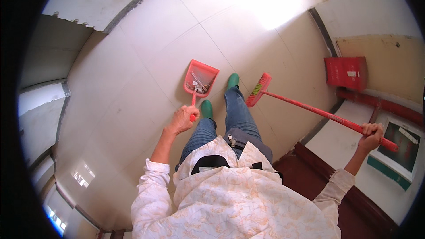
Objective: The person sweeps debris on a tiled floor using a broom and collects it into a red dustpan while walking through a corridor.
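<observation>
My left hand point(183, 119) grips the handle of a red plastic dustpan point(203, 69), held out in front of my legs. Inside the pan lies swept litter point(200, 84): pale sticks, white scraps and dark dirt near the handle end. Out to the right, my right hand point(370, 136) is closed around the upper end of a red broom handle point(308, 107). The broom head point(259, 89), with red and yellow-green bristles, hangs beside my right leg. Whether pan or bristles touch the floor, I cannot tell.
Pale tiled floor point(142, 56) spreads ahead, with bright glare at the top. My feet wear green boots point(206, 109). Along the right wall are a red box point(346, 73), a red pipe point(398, 108) and a white-framed cabinet point(398, 149). A dark red door point(302, 169) stands behind on the right.
</observation>
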Action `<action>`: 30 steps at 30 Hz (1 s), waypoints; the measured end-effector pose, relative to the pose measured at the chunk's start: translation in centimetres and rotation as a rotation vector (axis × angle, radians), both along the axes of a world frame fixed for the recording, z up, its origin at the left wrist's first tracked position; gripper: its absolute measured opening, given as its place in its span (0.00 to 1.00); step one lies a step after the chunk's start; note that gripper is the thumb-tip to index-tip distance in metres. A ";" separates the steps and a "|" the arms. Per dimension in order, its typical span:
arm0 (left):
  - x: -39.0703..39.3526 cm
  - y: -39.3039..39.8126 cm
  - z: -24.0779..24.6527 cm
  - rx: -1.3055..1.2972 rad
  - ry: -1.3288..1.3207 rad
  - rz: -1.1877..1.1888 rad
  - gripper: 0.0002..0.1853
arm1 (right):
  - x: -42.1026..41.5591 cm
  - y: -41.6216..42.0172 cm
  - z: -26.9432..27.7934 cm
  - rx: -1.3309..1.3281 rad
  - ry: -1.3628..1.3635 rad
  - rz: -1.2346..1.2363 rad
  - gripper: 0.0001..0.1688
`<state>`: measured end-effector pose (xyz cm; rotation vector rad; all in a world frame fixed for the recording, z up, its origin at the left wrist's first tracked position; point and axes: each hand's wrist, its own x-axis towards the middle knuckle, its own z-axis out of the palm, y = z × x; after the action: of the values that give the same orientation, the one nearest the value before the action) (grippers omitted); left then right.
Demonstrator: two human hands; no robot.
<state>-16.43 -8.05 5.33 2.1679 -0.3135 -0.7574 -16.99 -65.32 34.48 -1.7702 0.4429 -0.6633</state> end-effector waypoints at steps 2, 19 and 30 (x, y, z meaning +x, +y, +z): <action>0.2 0.0 0.0 -0.028 0.029 -0.010 0.09 | -2.5 -1.8 3.4 0.024 -0.027 -0.056 0.22; 0.4 1.2 0.2 -0.036 0.009 0.007 0.08 | -10.1 -10.3 30.4 -0.087 -0.116 0.462 0.18; 0.2 2.5 -1.3 -0.083 -0.061 0.092 0.08 | -3.0 -4.5 21.9 -0.077 0.082 0.292 0.23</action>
<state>-16.27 -5.53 4.02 2.1145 -0.2693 -0.6177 -19.99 -69.84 56.41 -1.8934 0.2096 -0.4075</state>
